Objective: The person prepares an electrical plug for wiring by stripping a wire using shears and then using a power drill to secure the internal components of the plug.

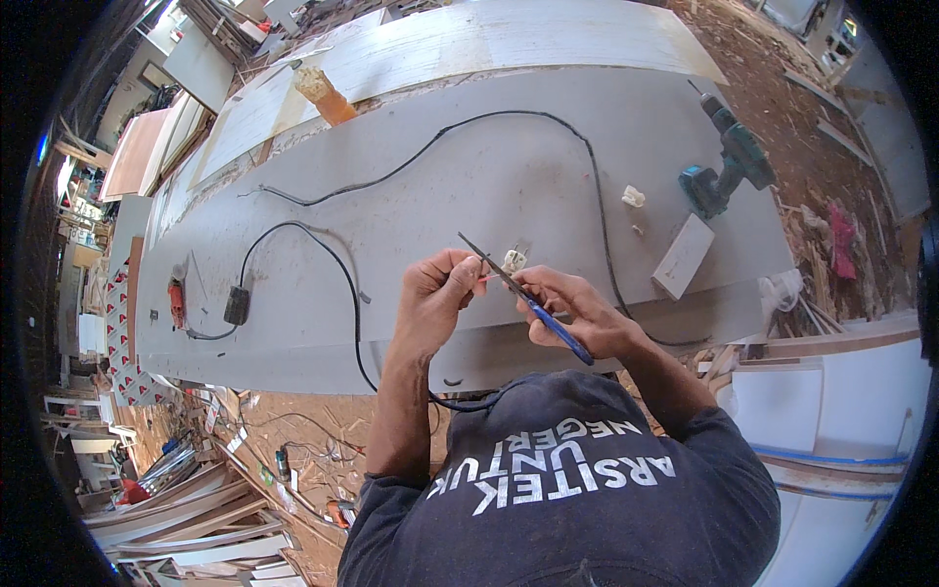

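Observation:
Over the near half of the grey tabletop [460, 196], my two hands meet in front of my chest. My left hand [437, 293] is closed in a pinch, with a small reddish bit [480, 286] showing at its fingertips; its kind is too small to make out. In my right hand [582, 313] is a pair of blue-handled scissors [559, 333], the dark blades slanting up and left past the left fingertips. A small whitish piece [514, 260] shows just beyond the right fingers; whether they touch it I cannot tell.
Black cable [440, 137] loops across the table; another runs from a small black box [237, 305] toward me. A cordless drill [726, 157] lies at right beside a white block [684, 256]. A red-handled tool [176, 301] lies left, an orange bottle [325, 96] at back.

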The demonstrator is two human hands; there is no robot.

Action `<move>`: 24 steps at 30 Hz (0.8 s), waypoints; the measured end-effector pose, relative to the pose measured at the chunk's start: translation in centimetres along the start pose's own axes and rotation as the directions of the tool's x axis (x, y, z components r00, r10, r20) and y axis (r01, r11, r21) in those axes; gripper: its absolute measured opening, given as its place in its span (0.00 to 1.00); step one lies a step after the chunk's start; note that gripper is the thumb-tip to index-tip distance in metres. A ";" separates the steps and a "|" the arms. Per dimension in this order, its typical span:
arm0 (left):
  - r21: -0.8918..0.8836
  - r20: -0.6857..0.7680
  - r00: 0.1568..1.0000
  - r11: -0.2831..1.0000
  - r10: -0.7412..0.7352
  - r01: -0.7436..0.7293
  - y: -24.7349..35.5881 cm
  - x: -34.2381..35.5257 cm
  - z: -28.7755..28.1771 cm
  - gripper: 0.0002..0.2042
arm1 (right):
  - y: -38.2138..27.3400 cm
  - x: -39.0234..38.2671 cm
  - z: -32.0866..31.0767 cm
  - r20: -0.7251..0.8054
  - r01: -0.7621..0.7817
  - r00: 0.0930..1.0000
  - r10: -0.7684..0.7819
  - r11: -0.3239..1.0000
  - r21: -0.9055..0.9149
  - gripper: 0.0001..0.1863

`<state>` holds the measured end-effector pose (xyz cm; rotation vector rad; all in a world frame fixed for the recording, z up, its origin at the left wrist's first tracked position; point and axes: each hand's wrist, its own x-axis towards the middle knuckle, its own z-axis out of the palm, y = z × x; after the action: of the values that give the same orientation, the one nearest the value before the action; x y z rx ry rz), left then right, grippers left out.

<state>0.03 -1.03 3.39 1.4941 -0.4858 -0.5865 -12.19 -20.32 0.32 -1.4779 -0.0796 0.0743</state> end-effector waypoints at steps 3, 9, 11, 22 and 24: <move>0.055 0.021 1.000 0.998 -0.018 0.017 0.2 -0.1 0.0 0.12 | -0.1 0.0 0.1 0.016 -0.011 1.000 0.011 1.000 0.007 0.26; 0.034 -0.008 1.000 0.999 -0.020 0.020 -0.1 -0.2 -0.1 0.10 | 0.3 -0.4 0.8 -0.033 0.056 0.998 -0.053 0.993 0.100 0.25; 0.066 0.003 0.999 0.997 0.032 -0.032 0.0 -0.2 -0.1 0.10 | 0.1 -0.5 0.8 -0.027 0.060 0.998 -0.058 0.995 0.084 0.25; 0.160 0.062 0.996 0.984 0.070 -0.079 0.4 -1.0 -0.7 0.09 | -2.4 -0.3 0.9 -0.001 0.105 0.993 -0.116 0.902 -0.419 0.28; 0.190 0.073 0.995 0.978 0.071 -0.084 0.6 -1.1 -0.8 0.08 | -2.7 -0.3 1.1 0.000 0.046 0.999 -0.050 0.921 -0.388 0.28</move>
<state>-0.31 0.27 4.00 1.6353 -0.6648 -0.5406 -12.62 -19.53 3.16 -1.8727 -0.1284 0.0102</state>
